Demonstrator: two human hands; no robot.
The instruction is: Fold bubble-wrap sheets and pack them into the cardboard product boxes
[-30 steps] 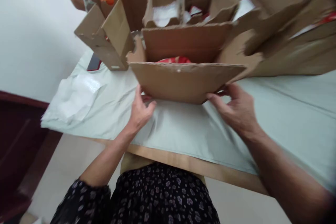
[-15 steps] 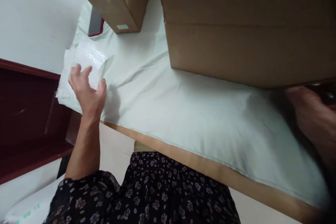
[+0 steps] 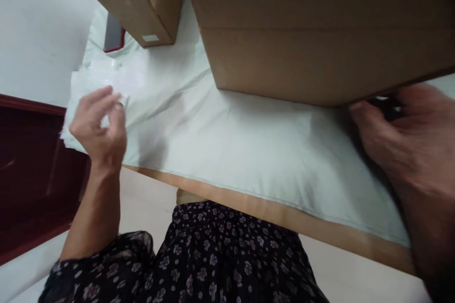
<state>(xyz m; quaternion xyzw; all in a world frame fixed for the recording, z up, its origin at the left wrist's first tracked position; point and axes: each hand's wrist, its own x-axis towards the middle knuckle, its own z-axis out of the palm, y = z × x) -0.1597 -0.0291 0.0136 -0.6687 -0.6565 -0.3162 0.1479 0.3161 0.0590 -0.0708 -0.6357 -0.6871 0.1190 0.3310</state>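
the large box (image 3: 302, 52) is cut off above.

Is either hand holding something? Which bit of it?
The right hand seems to hold the big cardboard box near a bottom corner. The left hand is over the white wrap; whether it grips any cannot be told.

Brown box (image 3: 284, 57), white plastic packets (image 3: 94, 75), pale green cloth (image 3: 249, 137), maroon furniture (image 3: 31, 165), black clothing (image 3: 227, 255) with mauve flowers

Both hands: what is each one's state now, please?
Left hand: fingers curled; cannot tell if holding anything.
Right hand: at lower edge of large brown cardboard box; grip unclear.
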